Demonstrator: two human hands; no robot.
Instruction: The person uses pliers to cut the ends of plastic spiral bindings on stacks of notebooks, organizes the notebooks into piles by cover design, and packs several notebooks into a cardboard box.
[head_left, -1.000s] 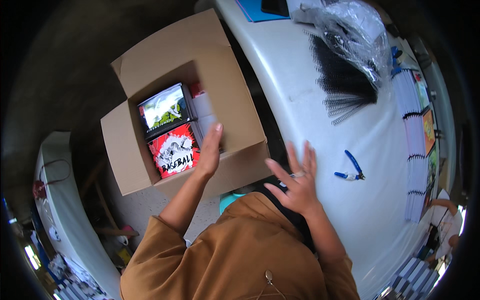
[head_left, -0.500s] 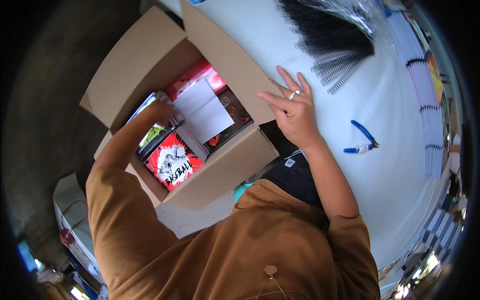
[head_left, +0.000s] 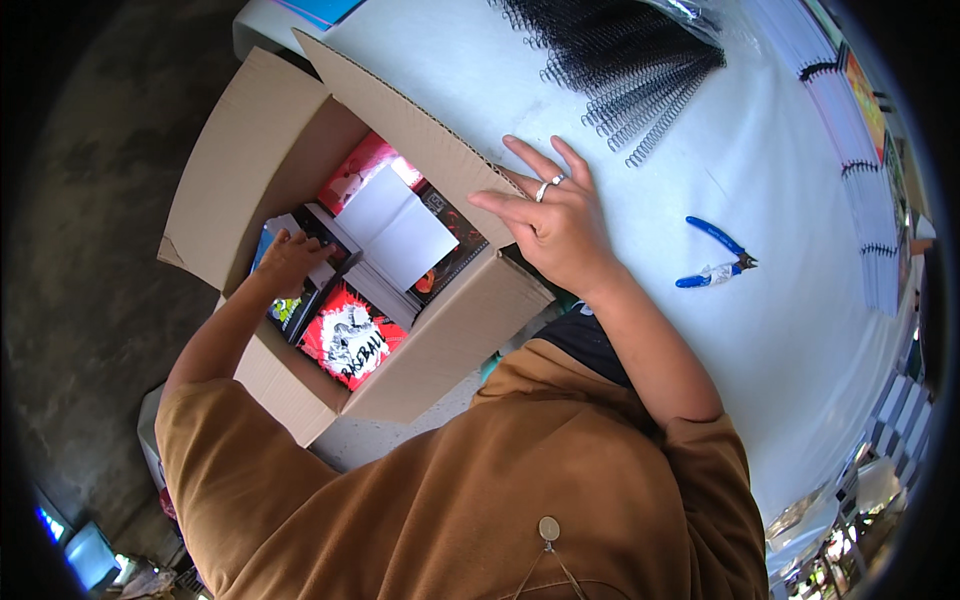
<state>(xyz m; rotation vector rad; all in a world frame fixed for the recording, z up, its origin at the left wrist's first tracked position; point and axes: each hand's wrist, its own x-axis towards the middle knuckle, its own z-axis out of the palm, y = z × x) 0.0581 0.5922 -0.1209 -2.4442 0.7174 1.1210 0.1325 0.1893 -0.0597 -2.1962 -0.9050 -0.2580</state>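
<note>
An open cardboard box [head_left: 440,330] holds several notebooks. My left hand [head_left: 288,265] is inside it at the left, fingers apart over the top edges of notebooks standing on edge; what lies under the palm is hidden. Close to it is a red notebook [head_left: 352,338] with a white and black cover picture. A white sheet [head_left: 400,232] rests on the books at the right, partly covering a dark notebook [head_left: 468,250] and a pink-red one [head_left: 350,172]. My right hand [head_left: 560,225] has its fingers spread, with its fingertips at the edge of the right box flap [head_left: 410,130].
On the white-covered table [head_left: 640,350], blue-handled cutters [head_left: 725,255] lie right of my right hand. Black spiral binding coils [head_left: 620,70] are piled farther back beside clear plastic. Stacks of spiral-bound books [head_left: 870,210] line the right edge.
My left hand has moved nearer and leftward within the box, and shows more clearly. My right hand stays at the flap. The whole view has shifted a little.
</note>
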